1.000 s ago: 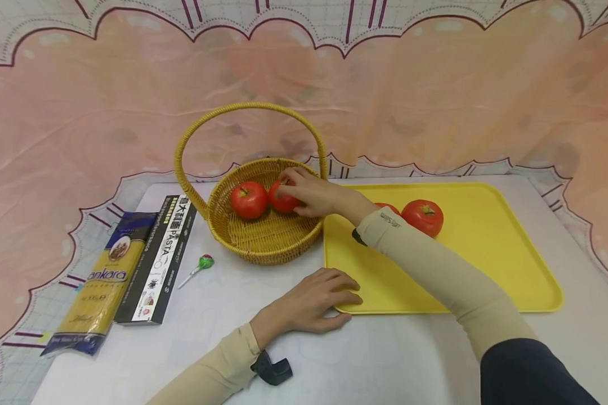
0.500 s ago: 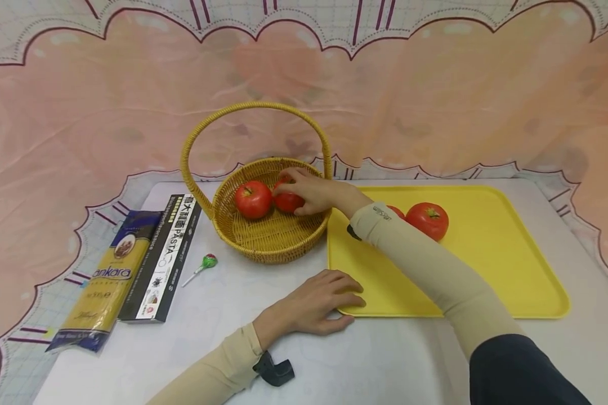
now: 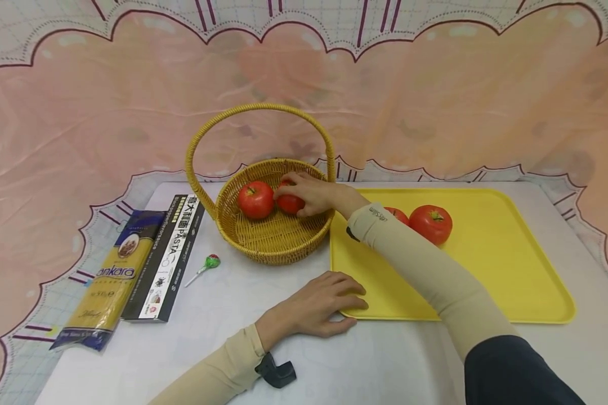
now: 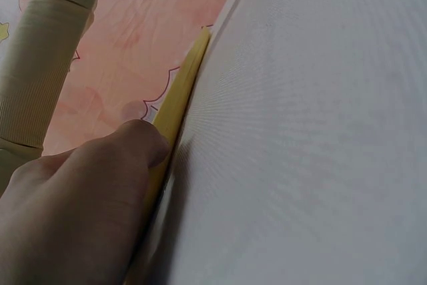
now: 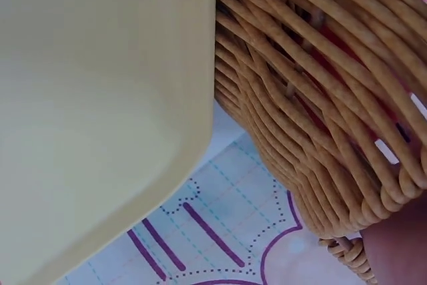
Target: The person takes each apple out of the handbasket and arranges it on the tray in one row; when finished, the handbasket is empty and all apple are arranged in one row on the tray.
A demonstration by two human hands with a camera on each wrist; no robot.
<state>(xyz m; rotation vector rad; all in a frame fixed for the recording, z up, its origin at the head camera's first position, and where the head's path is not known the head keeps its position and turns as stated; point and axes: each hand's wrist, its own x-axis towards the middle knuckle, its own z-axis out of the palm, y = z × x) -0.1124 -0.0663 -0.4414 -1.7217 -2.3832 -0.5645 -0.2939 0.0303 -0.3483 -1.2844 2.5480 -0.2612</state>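
The right hand reaches over the rim of the wicker basket, its fingers curled round a red fruit inside; the hand covers part of it, so its exact kind is hard to tell. A red apple sits just beside it in the basket. The left hand rests with relaxed, spread fingers on the near left corner of the yellow tray, which carries a tomato.
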